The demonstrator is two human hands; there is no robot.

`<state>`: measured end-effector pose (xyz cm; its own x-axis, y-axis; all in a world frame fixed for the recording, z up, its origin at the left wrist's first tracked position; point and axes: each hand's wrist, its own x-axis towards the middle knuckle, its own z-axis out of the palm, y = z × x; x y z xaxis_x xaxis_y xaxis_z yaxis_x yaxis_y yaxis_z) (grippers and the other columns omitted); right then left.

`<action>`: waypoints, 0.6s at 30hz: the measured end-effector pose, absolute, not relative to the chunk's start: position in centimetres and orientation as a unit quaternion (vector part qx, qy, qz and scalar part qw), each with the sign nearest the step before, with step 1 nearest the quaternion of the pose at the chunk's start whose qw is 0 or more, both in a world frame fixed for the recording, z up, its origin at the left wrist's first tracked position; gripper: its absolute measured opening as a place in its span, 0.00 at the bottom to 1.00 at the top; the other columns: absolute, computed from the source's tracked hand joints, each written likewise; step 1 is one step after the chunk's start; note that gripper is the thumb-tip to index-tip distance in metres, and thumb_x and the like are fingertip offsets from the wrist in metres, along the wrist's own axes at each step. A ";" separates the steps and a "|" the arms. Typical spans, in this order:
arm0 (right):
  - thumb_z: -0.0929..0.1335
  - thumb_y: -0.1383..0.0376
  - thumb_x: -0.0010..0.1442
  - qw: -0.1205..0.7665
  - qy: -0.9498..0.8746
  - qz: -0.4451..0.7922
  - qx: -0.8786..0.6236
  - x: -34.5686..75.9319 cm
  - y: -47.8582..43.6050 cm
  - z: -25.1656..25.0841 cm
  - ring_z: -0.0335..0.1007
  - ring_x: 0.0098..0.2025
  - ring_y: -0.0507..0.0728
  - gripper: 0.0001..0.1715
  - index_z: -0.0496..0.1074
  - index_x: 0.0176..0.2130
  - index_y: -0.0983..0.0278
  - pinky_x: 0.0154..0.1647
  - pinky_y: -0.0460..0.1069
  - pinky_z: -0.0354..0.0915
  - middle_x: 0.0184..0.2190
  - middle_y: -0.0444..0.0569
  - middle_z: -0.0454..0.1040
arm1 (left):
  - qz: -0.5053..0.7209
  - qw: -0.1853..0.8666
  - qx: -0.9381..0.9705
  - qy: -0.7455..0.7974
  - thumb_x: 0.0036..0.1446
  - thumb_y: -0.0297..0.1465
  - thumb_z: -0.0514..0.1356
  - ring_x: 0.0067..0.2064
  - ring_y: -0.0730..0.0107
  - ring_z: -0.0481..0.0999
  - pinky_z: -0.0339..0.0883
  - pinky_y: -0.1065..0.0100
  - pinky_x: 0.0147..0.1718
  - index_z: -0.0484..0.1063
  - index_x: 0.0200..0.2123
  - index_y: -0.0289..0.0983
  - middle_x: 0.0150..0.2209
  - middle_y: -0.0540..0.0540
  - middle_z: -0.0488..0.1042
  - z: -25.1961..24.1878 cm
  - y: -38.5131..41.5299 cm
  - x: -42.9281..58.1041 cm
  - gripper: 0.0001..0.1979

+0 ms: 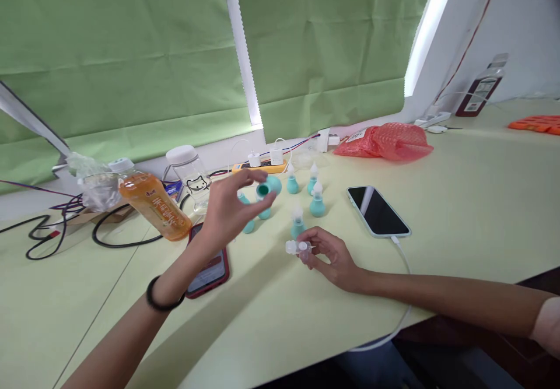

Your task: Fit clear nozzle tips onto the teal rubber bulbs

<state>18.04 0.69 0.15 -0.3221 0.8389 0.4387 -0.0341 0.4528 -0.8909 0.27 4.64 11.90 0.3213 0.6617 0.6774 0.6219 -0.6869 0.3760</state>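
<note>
My left hand (pixel 230 208) is raised above the pale green table (pixel 459 214) and pinches a teal rubber bulb (pixel 269 187) between thumb and fingertips, its open mouth facing me. My right hand (pixel 328 255) rests on the table and pinches a small clear plastic tip (pixel 297 247). Just behind it stand several teal bulbs with white tips (pixel 317 201). Other teal bulbs (pixel 249 224) lie partly hidden behind my left hand.
An orange drink bottle (pixel 155 205) lies tilted at the left beside a clear jar (pixel 192 176). A red-cased phone (pixel 210 269) sits under my left wrist. A charging phone (pixel 378 211) lies to the right. A red bag (pixel 387 141), power strip (pixel 260 166) and cables line the back.
</note>
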 end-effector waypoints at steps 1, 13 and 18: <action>0.63 0.63 0.54 0.506 -0.686 0.433 -0.293 18.0 0.7 0.1 0.62 0.27 0.49 0.09 0.61 0.36 0.64 0.24 0.44 0.63 0.28 0.46 0.64 | 0.428 0.022 0.807 0.405 0.45 0.34 0.58 0.37 0.67 0.71 0.63 0.67 0.40 0.68 0.31 0.36 0.35 0.47 0.73 11.3 3.4 -0.3 0.09; 0.62 0.64 0.55 0.477 -0.706 0.438 -0.288 17.9 0.6 0.1 0.60 0.25 0.48 0.08 0.63 0.36 0.65 0.25 0.45 0.63 0.24 0.44 0.63 | 0.304 0.159 0.840 0.420 0.46 0.35 0.58 0.32 0.68 0.68 0.62 0.69 0.31 0.66 0.35 0.38 0.32 0.46 0.69 2.3 0.2 -0.3 0.12; 0.64 0.65 0.53 0.453 -0.731 0.417 -0.294 18.0 0.6 0.2 0.60 0.27 0.48 0.08 0.65 0.36 0.65 0.28 0.45 0.62 0.26 0.45 0.65 | 0.295 0.267 0.821 0.409 0.54 0.31 0.50 0.39 0.68 0.68 0.60 0.69 0.37 0.62 0.43 0.40 0.38 0.47 0.69 2.0 -0.8 0.1 0.12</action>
